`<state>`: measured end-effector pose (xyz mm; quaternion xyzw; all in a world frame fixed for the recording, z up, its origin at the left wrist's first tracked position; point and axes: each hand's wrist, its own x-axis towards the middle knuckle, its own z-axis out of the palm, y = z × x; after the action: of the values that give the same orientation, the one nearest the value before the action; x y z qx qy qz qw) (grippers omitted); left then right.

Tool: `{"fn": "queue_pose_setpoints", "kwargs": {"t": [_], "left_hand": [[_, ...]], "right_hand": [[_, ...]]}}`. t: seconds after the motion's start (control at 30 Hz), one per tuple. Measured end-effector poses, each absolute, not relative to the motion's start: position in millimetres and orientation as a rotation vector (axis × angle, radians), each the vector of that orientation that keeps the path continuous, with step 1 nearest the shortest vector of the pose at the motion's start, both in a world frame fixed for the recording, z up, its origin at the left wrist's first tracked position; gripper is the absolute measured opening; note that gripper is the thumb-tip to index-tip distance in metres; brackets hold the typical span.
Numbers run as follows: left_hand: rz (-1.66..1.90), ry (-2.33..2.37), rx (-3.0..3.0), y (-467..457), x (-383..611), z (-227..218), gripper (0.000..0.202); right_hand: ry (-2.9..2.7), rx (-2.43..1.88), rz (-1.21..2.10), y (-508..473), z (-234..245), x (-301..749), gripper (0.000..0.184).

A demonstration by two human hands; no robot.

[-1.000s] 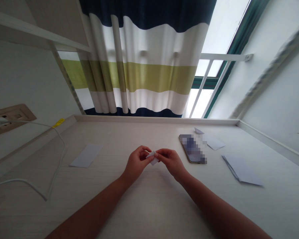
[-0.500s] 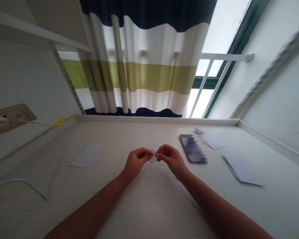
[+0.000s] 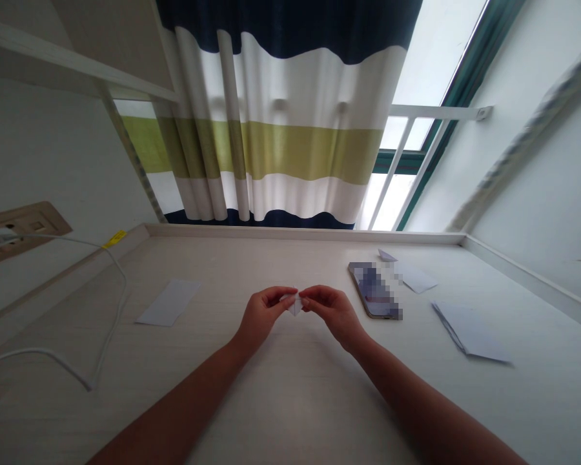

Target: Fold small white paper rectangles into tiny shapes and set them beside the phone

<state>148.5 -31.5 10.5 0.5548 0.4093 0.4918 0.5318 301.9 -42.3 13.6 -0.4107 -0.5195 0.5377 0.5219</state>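
Paper scrap (image 3: 295, 305), white, folded and pointed at its lower end, is sitting in the air between your hands, above the pale wood-grain desk (image 3: 300, 413). Your left hand (image 3: 261, 316) and your right hand (image 3: 334, 314) are coming together on it, each pinching one side between thumb and fingertips (image 3: 304, 297), so the grip is closed from both sides, though from this distance I can't be sure which fingers are bearing on it. Because the scrap is so small, your fingers are hiding most of its creases, and a slipping pinch is the likeliest trouble: if one hand is relaxing while the other is pulling, the scrap could spring open or drop onto the desk. Uneven pressure could also push a crease out of line. Beside your right hand, a dark-screened smartphone (image 3: 375, 290), its display pixelated, is lying close enough to catch a dropped piece. Past it, a white paper sheet (image 3: 416, 279) and a larger folded white sheet (image 3: 469, 332) are lying to the right, and a flat white paper strip (image 3: 169, 302) is lying to the left. A thin white cable (image 3: 112, 336) is running over the desk's left side from a beige wall socket panel (image 3: 43, 223), and an arm reaching that way could snag it.
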Motion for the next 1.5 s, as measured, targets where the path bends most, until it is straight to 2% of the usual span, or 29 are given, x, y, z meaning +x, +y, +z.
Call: {"fn": "queue_pose_setpoints", "kwargs": {"t": [0.53, 0.77, 1.07, 1.5], "left_hand": [[1.201, 1.013, 1.383, -35, 147, 18, 0.027], [1.243, 1.003, 1.469, -34, 147, 16, 0.017], [1.289, 1.030, 1.598, -32, 145, 11, 0.013], [1.292, 0.976, 1.495, -31, 146, 12, 0.011]], "right_hand": [[-1.296, -1.040, 1.194, -40, 12, 309, 0.025], [-1.288, -1.055, 1.151, -38, 10, 309, 0.020], [-1.405, -1.093, 0.942, -40, 15, 309, 0.010], [-1.472, -1.068, 0.959, -39, 16, 313, 0.009]]}}
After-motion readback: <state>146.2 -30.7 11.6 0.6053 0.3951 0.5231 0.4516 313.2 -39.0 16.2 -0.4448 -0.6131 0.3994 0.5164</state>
